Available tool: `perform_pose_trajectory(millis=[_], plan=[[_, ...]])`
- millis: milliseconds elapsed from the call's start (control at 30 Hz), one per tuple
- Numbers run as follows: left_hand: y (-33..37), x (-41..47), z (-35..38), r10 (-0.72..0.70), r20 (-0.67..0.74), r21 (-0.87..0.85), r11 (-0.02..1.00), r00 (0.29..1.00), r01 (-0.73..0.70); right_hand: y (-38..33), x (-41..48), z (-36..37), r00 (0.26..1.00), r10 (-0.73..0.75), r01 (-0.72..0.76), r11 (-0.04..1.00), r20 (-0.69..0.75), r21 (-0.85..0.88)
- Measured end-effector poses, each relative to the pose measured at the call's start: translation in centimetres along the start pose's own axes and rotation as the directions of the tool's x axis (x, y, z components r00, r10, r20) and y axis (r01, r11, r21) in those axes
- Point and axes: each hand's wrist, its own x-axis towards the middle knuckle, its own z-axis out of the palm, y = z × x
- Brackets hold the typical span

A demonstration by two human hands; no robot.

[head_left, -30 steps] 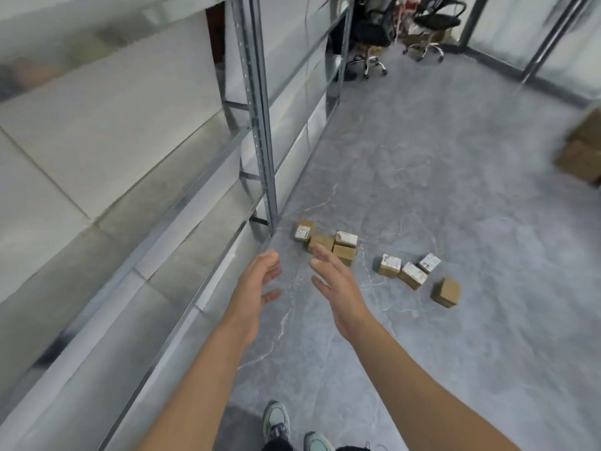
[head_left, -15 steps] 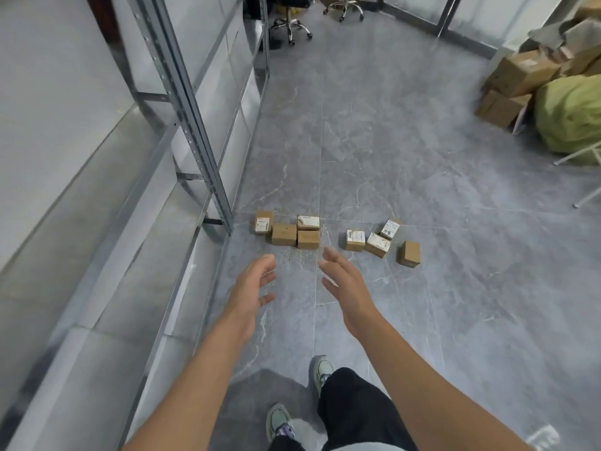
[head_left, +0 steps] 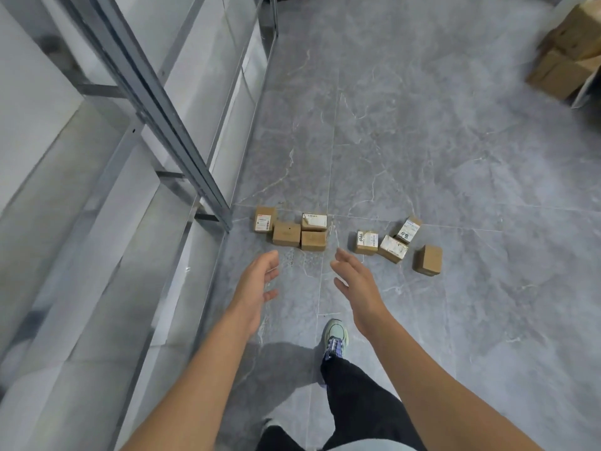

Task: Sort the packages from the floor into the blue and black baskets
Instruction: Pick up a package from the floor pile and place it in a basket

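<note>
Left hand (head_left: 257,281) and right hand (head_left: 354,283) both empty, fingers loosely spread, now nearer the packages (head_left: 286,234) on the floor (head_left: 422,141); shoe (head_left: 333,336) stepped forward.

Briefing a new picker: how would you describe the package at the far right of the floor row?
Start at the grey metal shelf post, follow the row of small brown cardboard packages rightward along the grey marbled floor. The last box stands apart, showing plain cardboard, unlike its white-labelled neighbour.

a storeroom — metal shelving (head_left: 169,131), stacked cardboard cartons (head_left: 566,56), grey tiled floor (head_left: 422,141)
</note>
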Motion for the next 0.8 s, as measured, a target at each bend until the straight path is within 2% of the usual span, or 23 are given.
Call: perform_pose_trajectory(millis=[233, 567, 800], plan=[[3.4, 6.7, 2.3, -0.066, -0.037, -0.020, 0.998, 0.997, 0.065, -3.1, 8.3, -0.8, 0.996, 0.083, -0.082, 0.996, 0.016, -0.032], [5.5, 20.6, 0.2, -0.192, -0.045, 0.060, 0.979, 0.980, 0.194, -5.1, 22.1, 3.5, 0.983, 0.184, -0.185, 0.980, -0.022, -0.075], [5.9, 33.7, -2.7, -0.272, 0.019, 0.210, 0.942, 0.962, 0.262, -2.8, 33.7, 7.5, 0.961, 0.259, -0.268, 0.958, -0.093, -0.102]])
